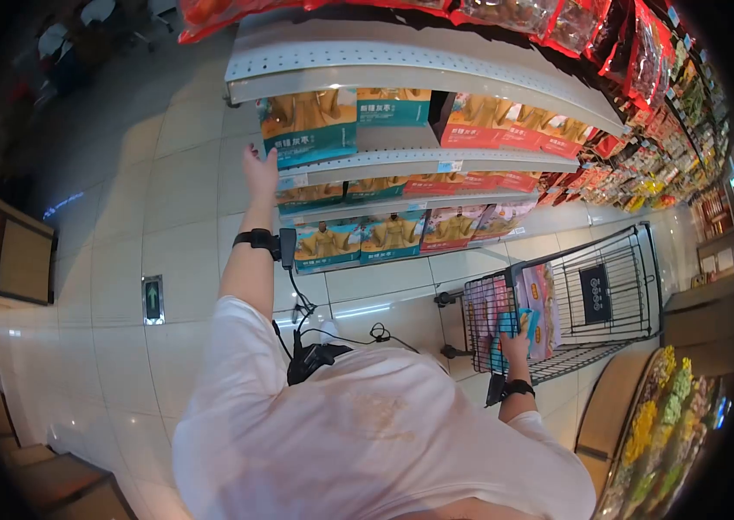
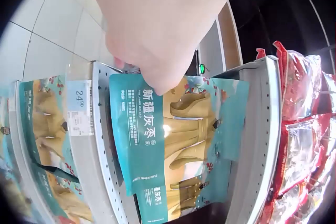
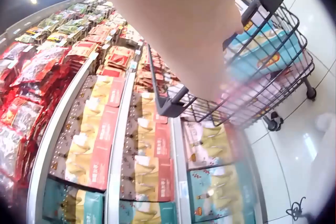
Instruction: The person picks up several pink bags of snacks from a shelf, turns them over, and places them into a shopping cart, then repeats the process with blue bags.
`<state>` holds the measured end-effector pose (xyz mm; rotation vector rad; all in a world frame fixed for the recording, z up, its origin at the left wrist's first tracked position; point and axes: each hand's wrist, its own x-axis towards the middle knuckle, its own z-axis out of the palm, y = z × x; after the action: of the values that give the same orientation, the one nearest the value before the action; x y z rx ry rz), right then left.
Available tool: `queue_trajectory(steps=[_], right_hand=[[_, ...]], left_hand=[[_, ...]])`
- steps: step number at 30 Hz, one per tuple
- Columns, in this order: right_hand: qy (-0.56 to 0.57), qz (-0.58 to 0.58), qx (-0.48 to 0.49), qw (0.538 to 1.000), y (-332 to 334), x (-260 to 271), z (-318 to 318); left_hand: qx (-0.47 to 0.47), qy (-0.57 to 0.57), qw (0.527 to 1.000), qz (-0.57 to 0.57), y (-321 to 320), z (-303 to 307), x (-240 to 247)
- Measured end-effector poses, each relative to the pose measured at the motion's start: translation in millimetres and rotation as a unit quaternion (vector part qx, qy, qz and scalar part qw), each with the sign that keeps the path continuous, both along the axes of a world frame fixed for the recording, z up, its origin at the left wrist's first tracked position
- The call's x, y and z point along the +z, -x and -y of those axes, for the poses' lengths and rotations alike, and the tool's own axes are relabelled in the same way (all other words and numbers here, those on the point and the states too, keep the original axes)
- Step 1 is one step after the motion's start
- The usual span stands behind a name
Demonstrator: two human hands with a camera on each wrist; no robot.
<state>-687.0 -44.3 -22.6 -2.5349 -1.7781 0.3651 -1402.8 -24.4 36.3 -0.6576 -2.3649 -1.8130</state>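
At the left end of a shelf, my left hand [image 1: 260, 173] reaches a teal bag of dried dates [image 1: 310, 130]. Its thumb rests at the bag's edge while the other fingers stand apart, out to the side. The left wrist view has this hand [image 2: 152, 56] over the bag's upper edge, and the bag's printed front [image 2: 173, 129] faces the camera. My right hand [image 1: 514, 347] grips the handle of a shopping cart [image 1: 623, 260], its fingers largely hidden by the wrist in the right wrist view. Beside it in the cart lie a blue package [image 1: 525, 321] and a pink package [image 1: 542, 303].
More teal bags [image 1: 323, 243] and red-orange bags [image 1: 479, 120] fill the shelves. Red packages [image 1: 505, 13] overhang the top shelf [image 1: 419, 65]. Dark cables [image 1: 375, 332] hang by my waist. A produce-coloured display [image 1: 644, 433] stands at the lower right, with tiled floor [image 1: 115, 260] at left.
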Motion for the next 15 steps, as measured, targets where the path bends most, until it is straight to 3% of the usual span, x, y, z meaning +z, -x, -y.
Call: queue_trajectory(steps=[2,4,5,8,9,11,12,14,15], right_hand=[[-0.125,-0.06,0.116,0.984,40,16,5],[-0.21,-0.161,0.242,0.934,90,35,-6],[-0.148,-0.287,0.219,0.921,122,57,-10],[-0.182,-0.301,0.425,0.834,218,142,-5],[-0.194,-0.305,0.462,0.81,244,163,-2],[-0.204,-0.317,0.532,0.758,284,187,4],[-0.207,-0.32,0.53,0.757,301,195,6],[-0.219,-0.332,0.599,0.695,329,203,8],[-0.22,-0.333,0.599,0.694,339,203,9]], left_hand=[[-0.118,0.042,0.992,0.033,12,-9,5],[-0.117,0.045,0.991,0.049,24,-23,-3],[-0.101,0.048,0.992,0.063,25,-28,-7],[-0.089,0.08,0.993,-0.01,16,-20,4],[-0.092,0.08,0.992,-0.011,15,-20,-3],[-0.09,0.049,0.986,-0.13,18,-21,-19],[-0.09,0.049,0.985,-0.135,10,-12,-4],[-0.229,0.006,0.973,-0.002,-14,4,20],[-0.228,0.007,0.974,-0.004,-20,7,16]])
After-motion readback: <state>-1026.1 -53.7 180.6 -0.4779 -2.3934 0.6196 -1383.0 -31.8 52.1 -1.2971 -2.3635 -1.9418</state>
